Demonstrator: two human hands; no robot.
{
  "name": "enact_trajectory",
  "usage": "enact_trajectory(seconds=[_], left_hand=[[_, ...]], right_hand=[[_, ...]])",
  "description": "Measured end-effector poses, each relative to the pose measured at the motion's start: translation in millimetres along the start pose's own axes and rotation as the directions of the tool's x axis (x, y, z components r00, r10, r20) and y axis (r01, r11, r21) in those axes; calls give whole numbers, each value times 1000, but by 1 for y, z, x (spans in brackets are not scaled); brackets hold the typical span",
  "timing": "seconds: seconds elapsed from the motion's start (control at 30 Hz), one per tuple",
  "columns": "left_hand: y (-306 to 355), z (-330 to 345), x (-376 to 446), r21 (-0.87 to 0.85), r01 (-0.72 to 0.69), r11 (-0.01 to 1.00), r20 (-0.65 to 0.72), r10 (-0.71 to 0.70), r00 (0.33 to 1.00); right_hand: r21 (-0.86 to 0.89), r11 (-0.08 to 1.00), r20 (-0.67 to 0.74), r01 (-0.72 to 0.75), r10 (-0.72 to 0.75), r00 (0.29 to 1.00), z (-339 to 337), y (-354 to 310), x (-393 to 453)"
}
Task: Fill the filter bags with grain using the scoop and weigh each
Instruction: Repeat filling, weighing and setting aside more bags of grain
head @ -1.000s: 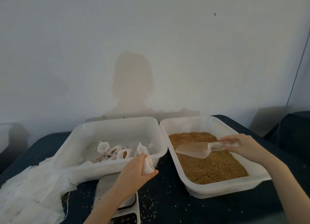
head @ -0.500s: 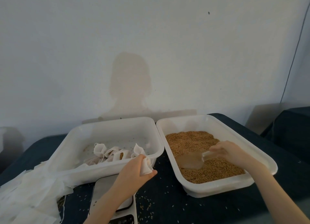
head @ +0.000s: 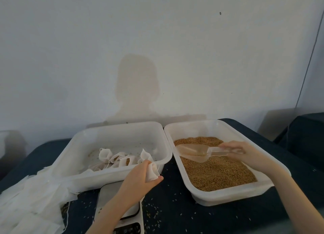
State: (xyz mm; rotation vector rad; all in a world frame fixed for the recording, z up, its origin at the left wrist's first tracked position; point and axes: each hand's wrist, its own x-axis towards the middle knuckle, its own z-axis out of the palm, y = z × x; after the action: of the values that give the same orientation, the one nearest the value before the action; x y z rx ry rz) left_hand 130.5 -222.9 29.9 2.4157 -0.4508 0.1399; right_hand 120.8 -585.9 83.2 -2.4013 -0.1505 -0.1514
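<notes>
A person's right hand (head: 235, 150) grips the handle of a clear plastic scoop (head: 194, 150), its bowl lifted over the brown grain (head: 217, 169) in a white tub (head: 233, 197) at about 3 o'clock on the dark table (head: 177, 214). The left hand (head: 140, 177), at 6 o'clock, pinches an empty white filter bag (head: 151, 170) just in front of a second white tub (head: 112, 178), where tied, filled bags (head: 115, 159) lie. A digital scale (head: 121, 221) sits beneath the left forearm. Loose filter bags (head: 31, 204) are heaped at 8 o'clock; spilled kernels (head: 156, 214) dot the tabletop.
</notes>
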Motion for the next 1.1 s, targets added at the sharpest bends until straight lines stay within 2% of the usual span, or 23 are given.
enact_trajectory(seconds=[0.17,0.27,0.57,0.67,0.77,0.87,1.1], left_hand=[[-1,-2,1,-14,5,1000,-13,-5,1000],[-1,-3,-1,-37,1,999,-15,-1,1000],[1,-7,-4,-3,-42,999,-2,42,999],[0,-7,-3,45,-45,998,10,45,999],[-3,-4,-2,65,-21,998,13,20,1000],[-3,3,0,21,10,1000,9,-10,1000],[-5,8,3,-100,50,994,-72,-58,996]], right_hand=[[55,995,160,83,-91,983,0,-30,-1],[85,990,200,115,-130,971,2,-41,1],[6,986,174,167,-166,971,13,-69,4],[-117,968,157,222,-202,967,16,-82,5],[-324,895,127,307,-281,951,18,-102,8],[-548,751,35,367,-418,908,21,-126,14],[-777,470,61,419,-606,793,39,-181,20]])
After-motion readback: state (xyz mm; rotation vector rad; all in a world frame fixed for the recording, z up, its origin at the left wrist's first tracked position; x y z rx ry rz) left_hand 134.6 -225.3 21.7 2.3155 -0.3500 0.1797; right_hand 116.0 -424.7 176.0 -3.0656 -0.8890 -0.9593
